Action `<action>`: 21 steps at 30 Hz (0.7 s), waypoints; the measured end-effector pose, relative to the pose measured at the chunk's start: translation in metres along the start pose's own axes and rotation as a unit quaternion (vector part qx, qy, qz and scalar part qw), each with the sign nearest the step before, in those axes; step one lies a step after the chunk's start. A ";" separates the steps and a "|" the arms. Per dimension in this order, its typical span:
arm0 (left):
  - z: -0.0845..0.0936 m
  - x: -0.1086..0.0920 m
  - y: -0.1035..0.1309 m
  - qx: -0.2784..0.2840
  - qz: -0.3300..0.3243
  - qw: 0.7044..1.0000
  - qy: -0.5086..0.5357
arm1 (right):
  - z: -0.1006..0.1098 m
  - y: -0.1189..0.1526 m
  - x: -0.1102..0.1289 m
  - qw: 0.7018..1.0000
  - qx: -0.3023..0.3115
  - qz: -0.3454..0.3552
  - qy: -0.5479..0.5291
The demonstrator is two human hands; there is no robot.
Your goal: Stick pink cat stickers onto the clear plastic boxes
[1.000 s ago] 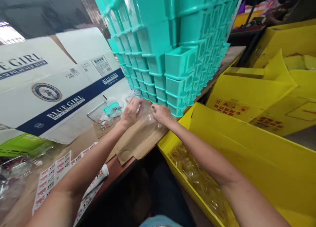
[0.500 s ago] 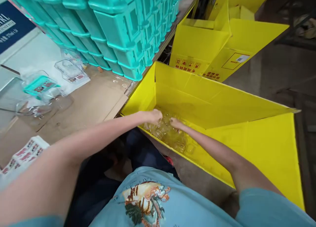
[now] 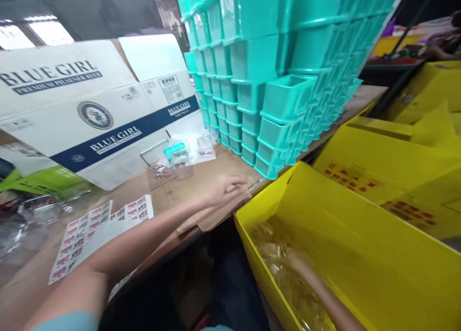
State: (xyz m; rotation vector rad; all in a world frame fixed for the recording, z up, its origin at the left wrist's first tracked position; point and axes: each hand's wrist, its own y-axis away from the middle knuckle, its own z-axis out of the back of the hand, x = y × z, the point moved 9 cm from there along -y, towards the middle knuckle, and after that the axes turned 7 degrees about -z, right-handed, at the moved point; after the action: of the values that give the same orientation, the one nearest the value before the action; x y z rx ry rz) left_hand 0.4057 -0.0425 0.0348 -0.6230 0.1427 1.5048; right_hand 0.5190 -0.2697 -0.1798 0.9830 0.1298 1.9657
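My left hand (image 3: pixel 227 189) is over the cardboard-covered tabletop (image 3: pixel 201 196), close to its edge. Its fingers reach to the right, a little bent and apart, and I see nothing in them. Down inside the yellow box (image 3: pixel 345 220), my right hand (image 3: pixel 283 255) is among clear plastic pieces (image 3: pixel 277 268). Motion blurs that hand, so its fingers and anything in them cannot be made out. A small turquoise piece with a printed label (image 3: pixel 176 152) lies farther back on the tabletop, beside clear plastic containers (image 3: pixel 205 146).
Tall stacks of turquoise bins (image 3: pixel 248 100) stand at the table's back edge. Sticker sheets (image 3: pixel 88 230) lie at left, before a white and blue carton (image 3: pixel 97 115). Another yellow box (image 3: pixel 382 163) stands behind the near one. More clear plastic (image 3: pixel 39 213) is at far left.
My left hand has come up out of the yellow box to above the tabletop. My right hand stays in the box. The view has swung left and up.
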 end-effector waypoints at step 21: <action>0.175 0.274 0.047 -0.072 0.262 0.937 -0.219 | -0.002 -0.115 0.449 0.886 -0.158 0.423 0.109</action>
State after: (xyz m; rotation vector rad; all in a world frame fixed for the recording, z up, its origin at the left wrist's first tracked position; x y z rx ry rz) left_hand 0.3353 0.2781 0.0409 -0.3597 -0.1600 2.1521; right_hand 0.4730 0.1403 0.0313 0.6317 -0.5773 2.7693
